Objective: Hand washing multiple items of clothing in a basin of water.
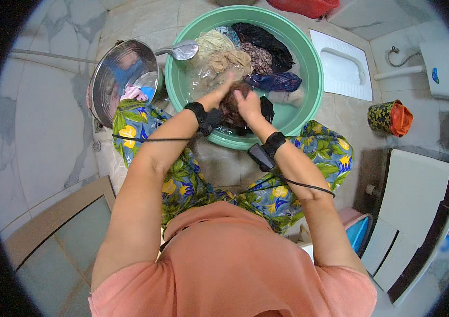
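Observation:
A large round green plastic basin (317, 85) with water and wet clothes stands in front of me. Both my hands are inside it, at a dark reddish-brown wet cloth (229, 107). My right hand (248, 104) is closed on this cloth, the thumb on top. My left hand (219, 93) lies against the cloth's left side; its fingers are partly hidden in the water. Around them are a beige cloth (230, 60), a cream cloth (212, 42), a black garment (276, 43), a patterned brown cloth (257, 58) and a dark blue cloth (278, 82).
A tilted steel basin (107, 63) holding pink and blue cloths stands left, a metal ladle (183, 50) between it and the green basin. To the right are a squat toilet (345, 65) and a patterned bin (381, 119) with a red bag. A red basin (305, 6) is beyond.

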Motion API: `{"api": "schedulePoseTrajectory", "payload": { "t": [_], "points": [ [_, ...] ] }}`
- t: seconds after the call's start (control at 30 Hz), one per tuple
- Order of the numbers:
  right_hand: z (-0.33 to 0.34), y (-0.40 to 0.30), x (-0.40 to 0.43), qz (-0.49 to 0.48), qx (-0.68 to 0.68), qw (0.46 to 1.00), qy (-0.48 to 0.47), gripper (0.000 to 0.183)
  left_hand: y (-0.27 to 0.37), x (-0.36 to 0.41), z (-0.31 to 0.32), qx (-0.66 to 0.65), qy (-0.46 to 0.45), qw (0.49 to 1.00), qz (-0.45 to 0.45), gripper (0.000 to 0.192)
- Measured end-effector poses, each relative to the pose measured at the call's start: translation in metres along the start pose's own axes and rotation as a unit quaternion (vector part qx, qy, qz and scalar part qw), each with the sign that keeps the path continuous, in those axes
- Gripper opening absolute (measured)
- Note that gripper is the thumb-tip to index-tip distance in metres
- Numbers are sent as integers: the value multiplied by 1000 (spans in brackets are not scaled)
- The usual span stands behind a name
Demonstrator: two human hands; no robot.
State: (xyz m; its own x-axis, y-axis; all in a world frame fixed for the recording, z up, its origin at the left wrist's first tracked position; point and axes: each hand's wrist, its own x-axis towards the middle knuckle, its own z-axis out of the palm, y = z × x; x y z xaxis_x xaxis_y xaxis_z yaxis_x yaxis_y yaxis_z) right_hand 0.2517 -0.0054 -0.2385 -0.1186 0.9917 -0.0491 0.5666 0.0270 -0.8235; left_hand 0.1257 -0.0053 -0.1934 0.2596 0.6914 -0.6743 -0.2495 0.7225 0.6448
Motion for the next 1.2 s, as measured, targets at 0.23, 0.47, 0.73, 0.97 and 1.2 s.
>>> {"api": "schedulePoseTrajectory", "payload": {
  "t": [0.23, 0.47, 0.73, 0.97, 1.2],
  "points": [
    [-2, -38, -32, 59, 154, 965, -205, 45, -13, 32, -47, 84, 8, 993, 78, 32],
    [-16, -14, -6, 377, 454, 799, -120, 70, -22, 12, 1, 370, 46, 853, 365, 18],
    [1, 25, 8, 375, 553, 730, -147, 33, -20, -15, 22, 407, 148, 818, 379, 41],
    [-10, -5, 16, 313, 486, 809, -103, 18, -21, 30, -35, 435, 238, 805, 327, 49],
    [-42, -73, 9, 124, 367, 906, -169, 17, -46, 49, -95, -84, 113, 988, -55, 73]
  ]
}}
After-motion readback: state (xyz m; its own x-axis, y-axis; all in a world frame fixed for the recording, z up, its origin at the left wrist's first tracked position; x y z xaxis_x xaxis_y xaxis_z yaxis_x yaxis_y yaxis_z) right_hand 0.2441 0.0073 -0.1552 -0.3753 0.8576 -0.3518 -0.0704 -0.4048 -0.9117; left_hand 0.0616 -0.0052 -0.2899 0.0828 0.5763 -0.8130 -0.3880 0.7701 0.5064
